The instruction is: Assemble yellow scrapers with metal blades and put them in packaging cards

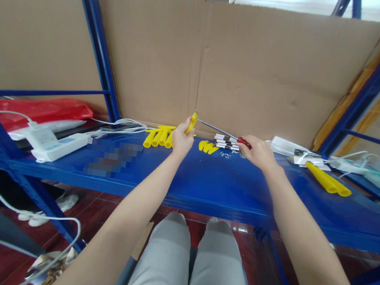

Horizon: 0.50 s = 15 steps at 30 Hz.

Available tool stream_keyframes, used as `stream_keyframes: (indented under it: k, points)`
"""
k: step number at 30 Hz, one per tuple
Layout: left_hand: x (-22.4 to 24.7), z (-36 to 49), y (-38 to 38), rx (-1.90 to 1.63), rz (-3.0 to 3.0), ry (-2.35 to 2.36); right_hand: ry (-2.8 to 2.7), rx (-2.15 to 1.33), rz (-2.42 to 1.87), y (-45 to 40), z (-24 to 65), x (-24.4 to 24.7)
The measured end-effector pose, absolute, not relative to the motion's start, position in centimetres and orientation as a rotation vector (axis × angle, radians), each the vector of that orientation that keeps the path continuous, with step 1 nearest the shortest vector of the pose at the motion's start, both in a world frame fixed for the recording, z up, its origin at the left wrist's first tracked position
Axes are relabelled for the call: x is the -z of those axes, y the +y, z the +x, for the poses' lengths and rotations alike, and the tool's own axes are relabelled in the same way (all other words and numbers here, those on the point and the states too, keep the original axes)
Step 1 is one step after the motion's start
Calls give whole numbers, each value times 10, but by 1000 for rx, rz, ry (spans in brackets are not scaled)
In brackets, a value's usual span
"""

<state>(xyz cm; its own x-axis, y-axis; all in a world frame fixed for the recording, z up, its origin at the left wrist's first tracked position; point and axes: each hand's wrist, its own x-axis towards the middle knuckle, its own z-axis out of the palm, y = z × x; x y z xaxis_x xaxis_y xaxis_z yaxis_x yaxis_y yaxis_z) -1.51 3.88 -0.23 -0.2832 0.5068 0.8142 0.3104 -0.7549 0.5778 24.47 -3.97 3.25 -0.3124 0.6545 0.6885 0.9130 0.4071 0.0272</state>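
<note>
My left hand [182, 141] is closed around a small yellow plastic piece [193, 122], raised above the blue shelf. The red handle of a screwdriver [217, 128] is gripped in my right hand [259, 152]. Its long metal shaft points left, and the tip meets the yellow piece or lies very close to it. Several yellow tubes [156, 138] lie beside my left hand. Between the hands are several short yellow pieces [208, 147], a stack of white-and-dark parts [225, 142] and scattered tiny metal bits [225, 155], too small to name.
A cardboard sheet [257, 71] stands behind the blue shelf [212, 184]. At left are a white power strip [62, 148], cables and a red bag [43, 110]. Two larger yellow tubes [327, 179] lie at right near white packaging [287, 146]. Blue posts [100, 38] frame the space.
</note>
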Motion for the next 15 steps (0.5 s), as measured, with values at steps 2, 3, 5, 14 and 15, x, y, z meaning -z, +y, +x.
stream_keyframes:
  k: [2,3,5,14,15]
  points:
    - [2,-15,38,-2176,1780,1039,-2054,541,-1349,-38,245,-32]
    - [2,-15,38,-2174,1773,1036,-2037,533,-1360,-37,245,-32]
    - [2,-14,38,-2170,1764,1020,-2003,538,-1368,-35,247,-31]
    - [0,-15,35,-2161,1784,1045,-2027,613,-1283,-39,247,-31]
    - [0,-15,34,-2155,1789,1060,-2033,601,-1291,-39,247,-31]
